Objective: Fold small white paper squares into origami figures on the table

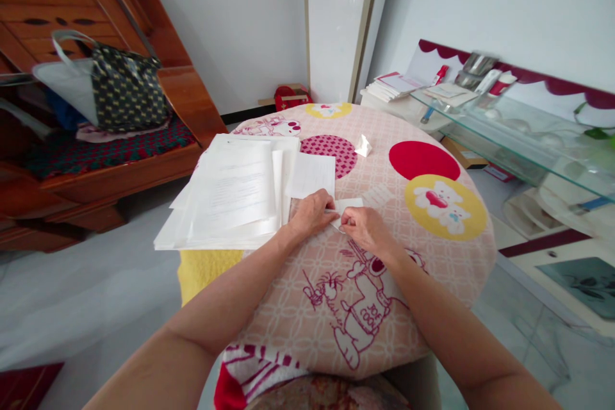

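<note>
Both hands meet at a small piece of white paper (350,203) on the cloth-covered table. My left hand (312,213) is closed, its fingertips pressed on the paper's left part. My right hand (366,228) pinches the near edge of the same paper, thumb and fingers together. Part of the paper is hidden under the fingers. Just beyond my left hand lies a white sheet (313,174) with faint lines. A pale printed slip (378,196) rests beyond my right hand. To the left, a spread stack of printed papers (230,186) reaches the table's edge.
A crumpled white tissue (364,145) sits farther back on the patterned tablecloth (307,327). On the right stands a glass-topped shelf (519,147) with several items. A wooden bench (120,173) at the left carries a dark patterned bag (127,86).
</note>
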Demonstrator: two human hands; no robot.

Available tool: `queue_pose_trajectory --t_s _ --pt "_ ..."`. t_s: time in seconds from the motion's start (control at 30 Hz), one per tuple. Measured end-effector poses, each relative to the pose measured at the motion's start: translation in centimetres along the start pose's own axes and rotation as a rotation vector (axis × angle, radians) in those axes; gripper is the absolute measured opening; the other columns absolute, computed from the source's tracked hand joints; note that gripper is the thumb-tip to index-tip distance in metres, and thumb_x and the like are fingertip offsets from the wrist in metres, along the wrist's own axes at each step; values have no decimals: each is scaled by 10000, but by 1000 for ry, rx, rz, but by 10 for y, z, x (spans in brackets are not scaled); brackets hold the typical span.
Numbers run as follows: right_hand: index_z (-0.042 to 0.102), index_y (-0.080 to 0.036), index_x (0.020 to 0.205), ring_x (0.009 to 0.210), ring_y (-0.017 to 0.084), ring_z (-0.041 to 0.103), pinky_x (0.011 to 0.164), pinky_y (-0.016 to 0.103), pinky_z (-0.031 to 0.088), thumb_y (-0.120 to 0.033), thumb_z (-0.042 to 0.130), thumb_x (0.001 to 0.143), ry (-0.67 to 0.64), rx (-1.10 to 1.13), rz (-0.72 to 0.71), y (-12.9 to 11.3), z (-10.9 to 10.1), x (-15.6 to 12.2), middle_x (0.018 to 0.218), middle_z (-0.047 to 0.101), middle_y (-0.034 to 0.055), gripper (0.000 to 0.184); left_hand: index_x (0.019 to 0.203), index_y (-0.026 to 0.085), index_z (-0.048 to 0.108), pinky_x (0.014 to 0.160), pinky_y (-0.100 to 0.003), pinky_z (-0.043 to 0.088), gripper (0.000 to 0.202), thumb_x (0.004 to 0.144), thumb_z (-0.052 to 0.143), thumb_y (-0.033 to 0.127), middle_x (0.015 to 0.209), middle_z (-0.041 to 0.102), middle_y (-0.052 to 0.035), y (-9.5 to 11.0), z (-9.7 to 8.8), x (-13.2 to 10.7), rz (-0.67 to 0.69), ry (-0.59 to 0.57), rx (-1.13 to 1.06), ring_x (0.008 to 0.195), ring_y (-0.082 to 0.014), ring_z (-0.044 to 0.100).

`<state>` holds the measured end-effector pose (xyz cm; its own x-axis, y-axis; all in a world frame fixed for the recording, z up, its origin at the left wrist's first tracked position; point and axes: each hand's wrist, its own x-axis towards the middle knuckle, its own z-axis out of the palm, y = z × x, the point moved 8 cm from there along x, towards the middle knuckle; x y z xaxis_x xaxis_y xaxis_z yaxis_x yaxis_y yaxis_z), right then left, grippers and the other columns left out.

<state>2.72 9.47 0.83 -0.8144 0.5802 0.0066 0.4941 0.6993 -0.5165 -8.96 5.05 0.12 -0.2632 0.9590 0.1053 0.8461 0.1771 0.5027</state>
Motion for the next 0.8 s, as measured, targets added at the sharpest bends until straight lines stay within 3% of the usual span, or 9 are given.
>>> queue_pose_trajectory --t_s 0.1,0.23,0.5,0.8 --pt "785 -220 870 690 185 624 627 272 341 -155 656 833 -17 -53 -47 -4 3 -1 737 739 46 149 791 142 668 772 -298 515 78 800 704 211 890 682 -68 -1 0 1 -19 -3 -12 830 -184 638" --pt "794 -207 785 697 188 624 612 278 311 -189 628 873 -45 -104 -77 -7 5 -2 744 745 65 189 783 140 679 766 -293 514 42 784 692 180 873 679 -59 -2 0 1 -7 -5 -26 816 -179 634" --pt "767 -174 686 586 141 512 577 277 253 -152 604 845 -28 -86 -98 -9 3 -3 634 680 45 228 767 147 685 758 -280 514 31 793 676 162 842 657 -41 -4 -5 2 17 21 -23 789 -162 624" --pt "765 -173 679 599 150 513 580 277 251 -158 601 842 -30 -88 -92 -9 3 -2 632 677 57 232 755 146 669 751 -282 501 49 796 694 143 846 663 -42 -4 -4 1 -42 32 -3 787 -165 620"
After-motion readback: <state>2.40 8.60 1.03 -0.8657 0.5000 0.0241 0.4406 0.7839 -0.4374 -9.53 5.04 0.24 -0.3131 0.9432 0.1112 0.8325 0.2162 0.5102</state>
